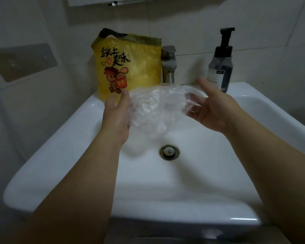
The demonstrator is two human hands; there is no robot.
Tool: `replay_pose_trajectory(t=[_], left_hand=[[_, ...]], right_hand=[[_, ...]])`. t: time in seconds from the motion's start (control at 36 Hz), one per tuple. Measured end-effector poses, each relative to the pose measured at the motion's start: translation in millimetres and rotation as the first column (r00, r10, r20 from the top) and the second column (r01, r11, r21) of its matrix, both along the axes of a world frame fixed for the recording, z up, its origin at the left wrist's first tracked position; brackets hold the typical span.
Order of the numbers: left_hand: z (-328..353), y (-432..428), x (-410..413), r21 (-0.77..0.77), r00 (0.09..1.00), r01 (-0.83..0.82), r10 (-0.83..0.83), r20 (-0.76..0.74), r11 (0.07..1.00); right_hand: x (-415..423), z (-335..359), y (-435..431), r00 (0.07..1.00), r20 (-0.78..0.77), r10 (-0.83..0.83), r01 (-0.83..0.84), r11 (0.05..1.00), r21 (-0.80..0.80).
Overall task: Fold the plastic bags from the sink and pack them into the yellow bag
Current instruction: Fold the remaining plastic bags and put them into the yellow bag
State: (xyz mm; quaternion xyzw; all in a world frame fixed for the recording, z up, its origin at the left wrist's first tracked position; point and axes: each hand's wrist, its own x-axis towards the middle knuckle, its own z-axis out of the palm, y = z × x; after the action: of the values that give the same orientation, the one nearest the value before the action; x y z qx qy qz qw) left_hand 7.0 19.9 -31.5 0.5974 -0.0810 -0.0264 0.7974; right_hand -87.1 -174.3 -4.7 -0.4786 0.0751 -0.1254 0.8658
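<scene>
A crumpled clear plastic bag (153,110) hangs above the white sink (95,173), stretched between both hands. My left hand (115,115) grips its left edge, thumb in front. My right hand (209,110) holds the right edge, fingers under the plastic and partly seen through it. The yellow bag (128,67), printed with black characters and a cartoon figure, stands upright on the back ledge just behind my left hand; its top has a dark drawstring. No other plastic bag shows in the basin.
A metal tap (168,66) stands behind the clear bag, right of the yellow bag. A dark pump bottle (221,67) sits on the ledge at the back right. The drain (169,152) lies in the basin below the hands. Tiled walls close in behind and left.
</scene>
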Motion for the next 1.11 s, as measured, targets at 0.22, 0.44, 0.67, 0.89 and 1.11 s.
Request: replay_pose_trajectory(t=[0.22, 0.44, 0.67, 0.89, 1.11], left_hand=[[8.5, 3.3, -16.5, 0.018, 0.984, 0.170, -0.171, 0.042, 0.985], [-5.0, 8.2, -18.3, 0.511, 0.964, -0.073, -0.071, 0.258, 0.856], [9.3, 6.2, -19.0, 0.080, 0.989, 0.146, -0.146, 0.003, 0.986], [10.0, 2.2, -18.4, 0.193, 0.997, -0.073, 0.075, -0.003, 0.978], [17.6, 13.7, -20.9, -0.031, 0.913, 0.331, -0.329, -0.242, 0.943]], right_hand=[[-6.5, -6.1, -6.2, 0.998, -0.049, -0.025, 0.012, 0.972, -0.234], [-10.5, -11.4, -13.1, 0.978, -0.141, -0.152, 0.043, 0.813, -0.580], [-9.2, -5.2, -13.1, 0.989, -0.085, -0.117, 0.073, 0.914, -0.398], [-11.4, -1.5, -8.8, 0.998, -0.012, -0.062, 0.055, 0.948, -0.313], [-10.8, -2.8, -7.4, 0.997, -0.017, -0.073, 0.066, 0.963, -0.263]])
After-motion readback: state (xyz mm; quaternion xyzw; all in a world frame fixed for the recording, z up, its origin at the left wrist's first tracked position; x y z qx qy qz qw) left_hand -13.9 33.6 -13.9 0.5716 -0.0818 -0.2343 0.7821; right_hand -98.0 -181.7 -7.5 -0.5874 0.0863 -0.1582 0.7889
